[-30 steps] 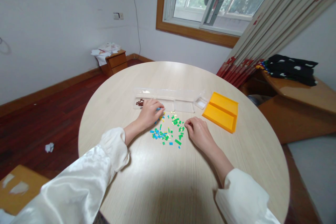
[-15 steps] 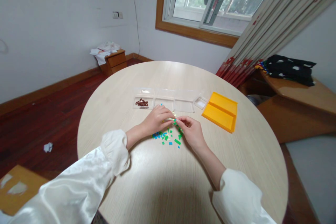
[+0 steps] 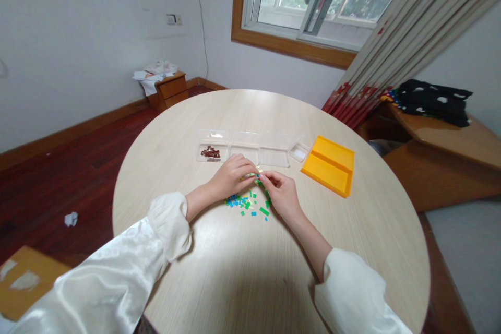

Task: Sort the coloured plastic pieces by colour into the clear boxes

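Observation:
My left hand (image 3: 234, 176) and my right hand (image 3: 282, 194) meet over the table, thumbs and fingertips pinched together. Tiny green and blue building bricks (image 3: 258, 175) show between the fingertips, their exact shape mostly hidden by the fingers. Below the hands lies a loose scatter of small green, blue and pale yellow bricks (image 3: 247, 205). A longer green brick (image 3: 264, 211) rests at the near right of that scatter, with a flat blue brick (image 3: 253, 214) to its left.
Beyond my hands stands a row of clear plastic boxes (image 3: 274, 165) with lids raised; the leftmost holds brown bricks (image 3: 211, 152). A small clear box (image 3: 299, 152) sits beside an open yellow case (image 3: 331, 186) at the right. All rest on a round wooden table (image 3: 250, 276).
Both hands stay together and have shifted only slightly. Blue now shows beside green at the fingertips, where mainly green showed before. The boxes and the scatter stay put.

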The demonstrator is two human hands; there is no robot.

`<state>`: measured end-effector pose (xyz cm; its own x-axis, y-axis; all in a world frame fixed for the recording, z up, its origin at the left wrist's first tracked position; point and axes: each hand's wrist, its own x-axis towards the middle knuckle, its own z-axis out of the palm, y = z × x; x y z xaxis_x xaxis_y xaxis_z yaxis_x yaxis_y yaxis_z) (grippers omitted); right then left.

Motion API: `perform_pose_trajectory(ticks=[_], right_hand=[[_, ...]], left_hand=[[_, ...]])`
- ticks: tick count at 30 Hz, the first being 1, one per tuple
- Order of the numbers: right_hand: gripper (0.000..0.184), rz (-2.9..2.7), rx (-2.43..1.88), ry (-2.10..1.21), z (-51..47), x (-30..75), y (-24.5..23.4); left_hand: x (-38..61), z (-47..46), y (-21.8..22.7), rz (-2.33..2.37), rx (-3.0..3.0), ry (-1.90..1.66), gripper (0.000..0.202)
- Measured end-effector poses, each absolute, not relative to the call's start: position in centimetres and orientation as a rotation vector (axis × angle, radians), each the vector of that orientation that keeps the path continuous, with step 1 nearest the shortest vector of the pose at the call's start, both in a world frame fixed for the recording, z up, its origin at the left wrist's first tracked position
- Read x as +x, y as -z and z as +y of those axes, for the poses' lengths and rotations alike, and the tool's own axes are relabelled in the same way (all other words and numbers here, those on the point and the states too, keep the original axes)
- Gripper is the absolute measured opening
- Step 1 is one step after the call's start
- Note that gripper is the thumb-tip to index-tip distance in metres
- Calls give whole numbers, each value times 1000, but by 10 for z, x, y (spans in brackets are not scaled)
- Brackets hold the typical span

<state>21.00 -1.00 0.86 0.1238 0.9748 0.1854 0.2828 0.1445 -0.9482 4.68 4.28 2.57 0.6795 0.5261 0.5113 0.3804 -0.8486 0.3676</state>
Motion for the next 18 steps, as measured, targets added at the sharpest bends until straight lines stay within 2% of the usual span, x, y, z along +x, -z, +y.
perform_pose_trajectory(ticks=[5, 9, 18], right_hand=[[18, -1755, -1444, -420, -10, 210, -8], [20, -2022, -1524, -115, -10, 206, -8], [17, -2138, -1547, 37, -6, 202, -7]], left_hand=[[43, 54, -25, 959, 2592, -1004, 18], [38, 69, -19, 1284, 2494, -1069, 15], [36, 74, -16, 1495, 2503, -951, 16]])
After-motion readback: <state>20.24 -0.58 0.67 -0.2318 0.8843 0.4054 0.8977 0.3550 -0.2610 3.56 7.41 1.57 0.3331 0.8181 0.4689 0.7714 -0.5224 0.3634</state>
